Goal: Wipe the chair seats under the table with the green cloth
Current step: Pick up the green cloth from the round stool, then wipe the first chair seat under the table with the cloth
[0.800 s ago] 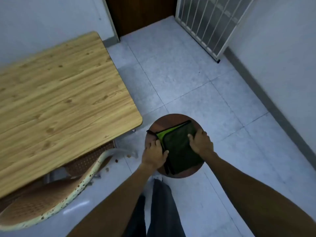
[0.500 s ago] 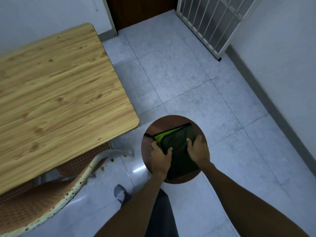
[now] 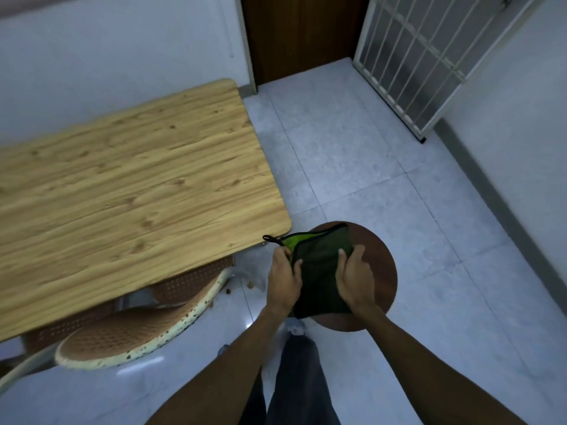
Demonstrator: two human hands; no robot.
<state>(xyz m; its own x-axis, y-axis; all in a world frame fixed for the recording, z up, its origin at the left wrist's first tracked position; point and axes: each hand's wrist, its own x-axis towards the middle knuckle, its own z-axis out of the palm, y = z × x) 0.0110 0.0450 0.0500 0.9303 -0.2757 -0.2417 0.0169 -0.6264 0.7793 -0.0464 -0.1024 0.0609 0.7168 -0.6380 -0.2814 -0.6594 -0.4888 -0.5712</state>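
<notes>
The green cloth [image 3: 320,268], dark green with a bright green inner fold and a black loop, lies on the round brown stool seat [image 3: 380,271] just off the table's corner. My left hand [image 3: 283,277] pinches the cloth's left edge near the bright fold. My right hand [image 3: 356,279] grips its right side, fingers curled over the fabric. Both hands hold the cloth against the seat. A woven brown chair [image 3: 138,335] with a speckled cream rim sits partly under the wooden table [image 3: 129,191].
Grey tiled floor [image 3: 368,154] stretches ahead toward a dark wooden door [image 3: 297,35] and a white barred gate [image 3: 429,62]. White walls stand to the left and right. My trouser leg [image 3: 300,384] is below the stool.
Both hands have drawn closer together on the cloth, bunching it slightly, and the cloth's left corner now hangs off the stool. The camera has tilted up, showing more of the door and gate.
</notes>
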